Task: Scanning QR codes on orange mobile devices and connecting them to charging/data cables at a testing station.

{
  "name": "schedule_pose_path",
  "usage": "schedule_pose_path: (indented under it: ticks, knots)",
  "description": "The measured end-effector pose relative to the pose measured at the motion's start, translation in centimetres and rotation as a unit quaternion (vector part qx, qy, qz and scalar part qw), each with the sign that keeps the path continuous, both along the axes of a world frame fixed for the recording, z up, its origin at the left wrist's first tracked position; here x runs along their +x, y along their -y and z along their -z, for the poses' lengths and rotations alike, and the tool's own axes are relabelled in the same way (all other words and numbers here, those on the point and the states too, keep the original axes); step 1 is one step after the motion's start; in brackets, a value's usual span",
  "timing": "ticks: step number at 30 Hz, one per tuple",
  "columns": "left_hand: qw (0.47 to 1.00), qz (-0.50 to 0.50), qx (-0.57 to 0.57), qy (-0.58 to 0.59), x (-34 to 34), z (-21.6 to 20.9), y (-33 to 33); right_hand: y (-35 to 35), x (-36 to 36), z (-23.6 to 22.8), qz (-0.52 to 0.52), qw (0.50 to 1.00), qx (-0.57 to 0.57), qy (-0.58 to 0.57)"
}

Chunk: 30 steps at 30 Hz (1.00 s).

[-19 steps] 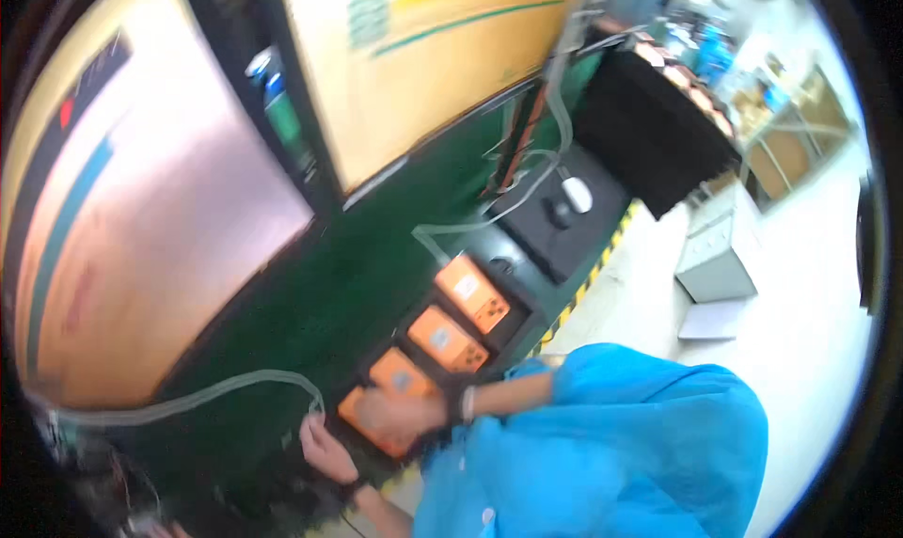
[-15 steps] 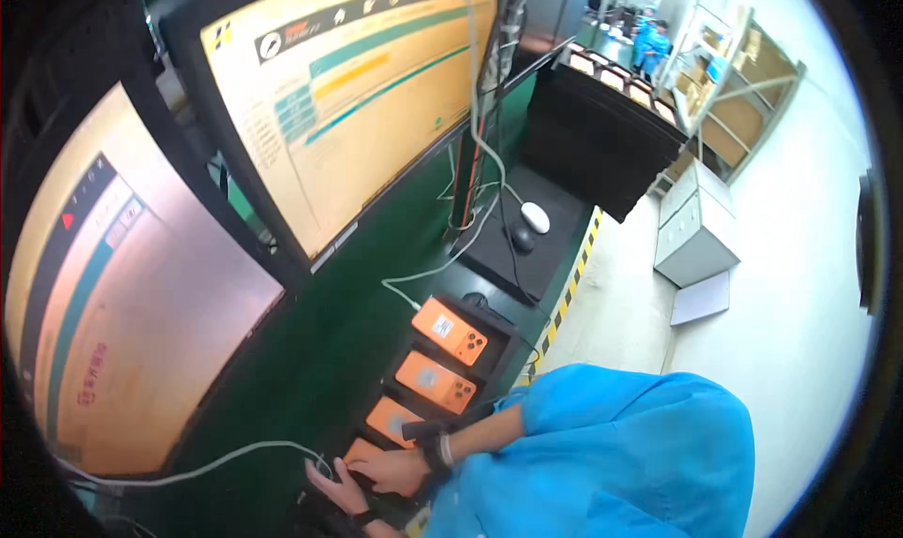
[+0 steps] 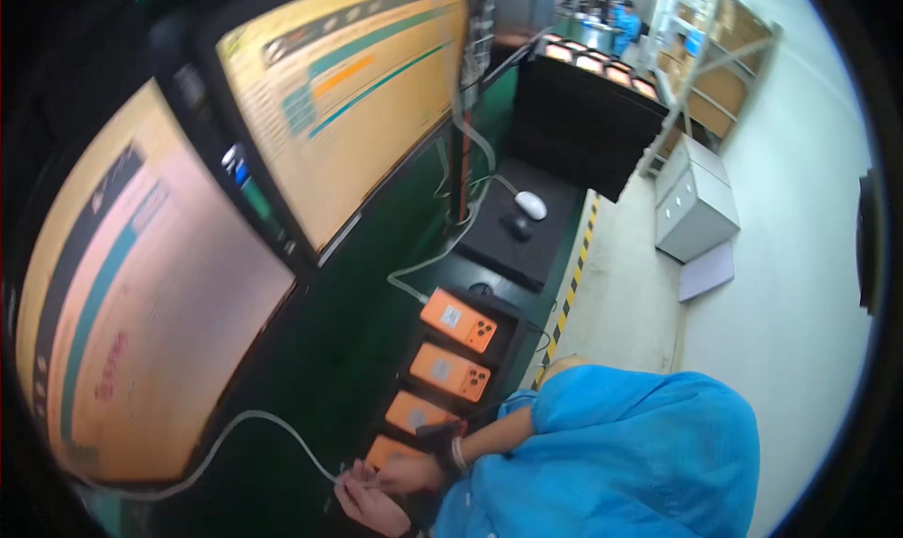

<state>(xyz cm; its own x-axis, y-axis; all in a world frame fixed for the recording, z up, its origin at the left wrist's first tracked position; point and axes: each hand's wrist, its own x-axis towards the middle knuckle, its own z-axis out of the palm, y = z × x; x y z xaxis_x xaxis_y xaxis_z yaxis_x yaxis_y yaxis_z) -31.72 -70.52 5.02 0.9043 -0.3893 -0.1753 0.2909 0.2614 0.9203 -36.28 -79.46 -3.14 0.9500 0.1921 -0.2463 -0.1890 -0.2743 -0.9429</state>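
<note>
Several orange smartphones lie in a row in a black tray (image 3: pixel 513 336), backs up. The farthest smartphone (image 3: pixel 458 320) has a white label and a cable in its end. Closest to me is another orange smartphone (image 3: pixel 391 450), partly covered by my right hand (image 3: pixel 416 474). That hand's fingers are curled at the phone's near end; what they grip is hidden. My left hand (image 3: pixel 372 506) pinches the end of a white cable (image 3: pixel 282 423) right beside the right fingertips. Whether the cable's plug touches the phone cannot be made out.
Two lit monitors (image 3: pixel 348 96) stand on the left of the green work surface (image 3: pixel 329 350). Beyond the tray, a white mouse (image 3: pixel 530 206) and a black mouse (image 3: pixel 517 226) rest on a dark mat. Farther off is a black stand (image 3: pixel 574 124) bearing more phones.
The view has shifted slightly. My left hand has come up and right against the right fingers, drawing the white cable along. My right hand has slid toward the phone's near end.
</note>
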Motion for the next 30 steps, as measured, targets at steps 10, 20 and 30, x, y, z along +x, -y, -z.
schedule_pose_path:
  ticks: [10,20,30]
  knots:
    - [0.919,-0.091,0.383,0.003,6.4,21.8,-7.4,5.4,-2.7,1.9,0.228,0.915,-0.304,0.135]
    - [0.951,0.062,0.300,-0.050,4.3,21.8,-8.7,4.8,-0.9,3.1,0.140,0.911,-0.356,0.151]
    - [0.947,0.212,0.193,-0.142,0.0,6.6,-10.7,4.9,-0.7,3.6,0.148,0.903,-0.363,0.174]
